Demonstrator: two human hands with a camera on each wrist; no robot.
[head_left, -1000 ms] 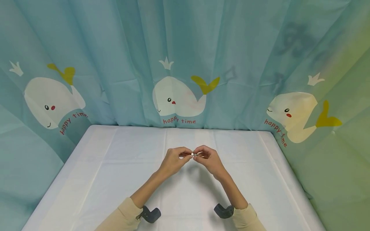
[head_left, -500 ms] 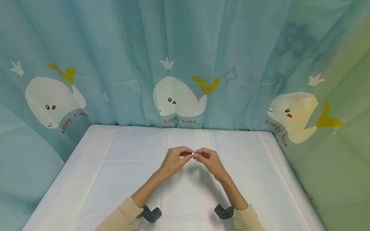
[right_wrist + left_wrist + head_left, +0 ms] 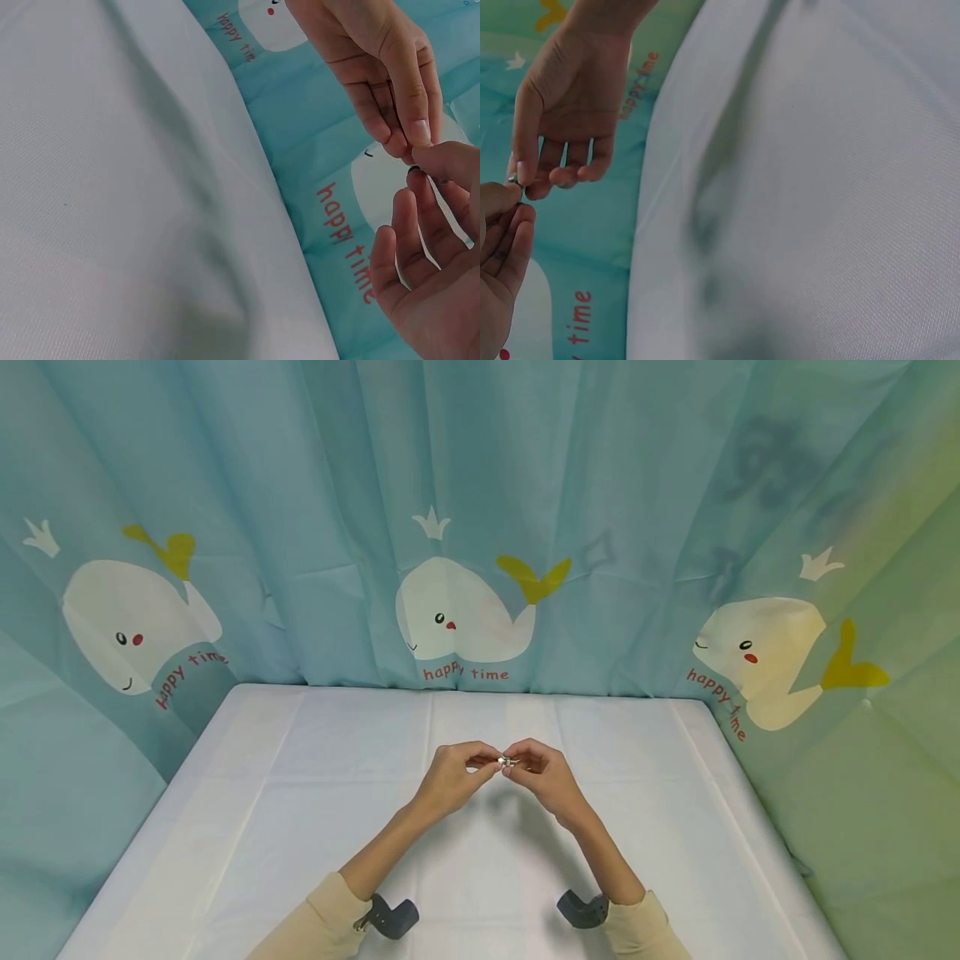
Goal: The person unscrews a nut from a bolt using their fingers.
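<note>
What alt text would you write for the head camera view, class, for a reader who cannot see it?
Two hands meet above a white table, the left hand and right hand together pinching a tiny silvery object. Behind hangs a teal curtain printed with white whales.

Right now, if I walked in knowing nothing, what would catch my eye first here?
Probably the teal curtain printed with white whales behind the white cloth-covered table. Then, above the table's middle, the left hand and right hand meet fingertip to fingertip, pinching a tiny silvery metal piece between them.
</note>
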